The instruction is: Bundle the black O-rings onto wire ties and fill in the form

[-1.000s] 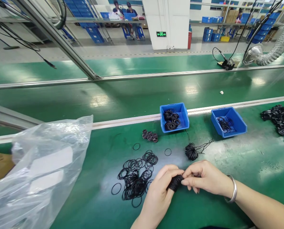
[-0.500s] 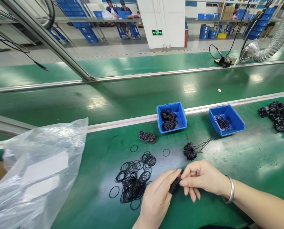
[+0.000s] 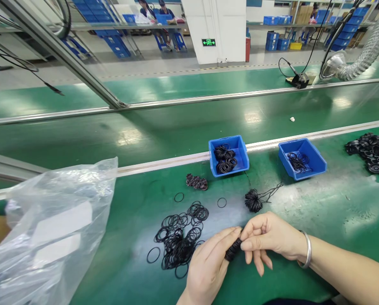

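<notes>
My left hand and right hand meet near the front edge of the green bench, pinching a tight stack of black rubber O-rings between them. My left fingers lie pressed together along the stack's lower end, and my right thumb and fingertips grip its upper end, while my other right fingers hang loosely apart. My fingers hide part of the stack, so I can't tell what its rings sit on, if anything. A smooth metal bangle circles my right wrist.

Just left of my hands lies a loose, tangled heap of thin rings, with two single rings farther back. A tied, tufted bundle of rings trails dark cord. Behind it, by the bench's back rail, sit two blue plastic bins, both holding black rings. A small coiled clump lies near the first bin. Glossy, crinkled clear plastic covers the left side, with white labels showing dimly through it. Dark moulded parts pile up at the right edge, cut off by the frame.
</notes>
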Available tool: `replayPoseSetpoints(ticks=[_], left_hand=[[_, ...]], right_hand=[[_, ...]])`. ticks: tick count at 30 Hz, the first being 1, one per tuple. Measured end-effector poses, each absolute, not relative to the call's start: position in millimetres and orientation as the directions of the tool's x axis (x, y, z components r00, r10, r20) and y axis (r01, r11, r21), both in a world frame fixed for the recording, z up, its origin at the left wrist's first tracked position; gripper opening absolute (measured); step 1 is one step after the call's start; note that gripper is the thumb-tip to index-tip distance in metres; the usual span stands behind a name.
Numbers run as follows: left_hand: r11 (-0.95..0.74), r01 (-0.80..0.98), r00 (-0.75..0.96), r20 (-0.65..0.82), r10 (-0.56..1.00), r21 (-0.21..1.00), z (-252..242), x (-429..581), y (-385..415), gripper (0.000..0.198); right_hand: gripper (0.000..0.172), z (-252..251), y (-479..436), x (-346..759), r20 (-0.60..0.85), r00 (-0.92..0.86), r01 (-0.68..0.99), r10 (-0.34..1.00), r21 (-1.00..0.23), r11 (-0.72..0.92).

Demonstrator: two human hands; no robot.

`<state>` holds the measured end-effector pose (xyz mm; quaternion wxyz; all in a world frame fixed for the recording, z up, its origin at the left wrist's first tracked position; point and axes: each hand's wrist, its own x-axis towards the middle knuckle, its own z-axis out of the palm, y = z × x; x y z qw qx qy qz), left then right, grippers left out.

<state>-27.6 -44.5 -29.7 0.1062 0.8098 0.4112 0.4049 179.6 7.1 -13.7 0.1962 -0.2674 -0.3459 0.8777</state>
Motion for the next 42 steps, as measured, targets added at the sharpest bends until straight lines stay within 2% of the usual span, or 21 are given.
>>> replayPoseSetpoints(ticks=[5,18,22,25,28,30,32,37,42], left_hand=[[-0.642,0.563,0.337,0.565,0.753,0.520,-28,-27,-45,0.043],[-0.633,0.586,0.332,0.562,0.758,0.506,-19,-27,-42,0.046],[-0.620,0.535,0.304,0.554,0.775,0.574,-15,-26,-42,0.044],[-0.549,0.504,0.188,0.535,0.824,0.667,-12,-24,-43,0.037],[-0.454,0.488,0.059,0.491,0.869,0.745,-8,-21,-43,0.030],[-0.424,0.492,0.032,0.471,0.881,0.760,-7,-20,-43,0.026],[-0.425,0.505,0.061,0.459,0.886,0.752,-6,-21,-43,0.025],[-0.495,0.572,0.178,0.490,0.854,0.655,-10,-23,-42,0.025],[-0.586,0.525,0.275,0.529,0.803,0.617,-14,-23,-40,0.028]], right_hand=[[0.032,-8,9,181,-0.301,-0.782,-0.167,0.545,-0.742,-0.649],[0.030,-10,10,183,-0.328,-0.764,-0.174,0.555,-0.724,-0.667],[0.035,-8,11,184,-0.368,-0.754,-0.176,0.544,-0.685,-0.707],[0.033,-9,13,187,-0.376,-0.755,-0.231,0.537,-0.614,-0.755],[0.029,-8,15,191,-0.307,-0.753,-0.374,0.583,-0.529,-0.762],[0.029,-6,16,192,-0.252,-0.751,-0.429,0.611,-0.517,-0.741],[0.030,-3,14,190,-0.240,-0.750,-0.407,0.617,-0.568,-0.716],[0.033,-3,6,179,-0.307,-0.652,-0.223,0.694,-0.797,-0.562],[0.034,-8,3,176,-0.291,-0.615,-0.134,0.733,-0.877,-0.461]])
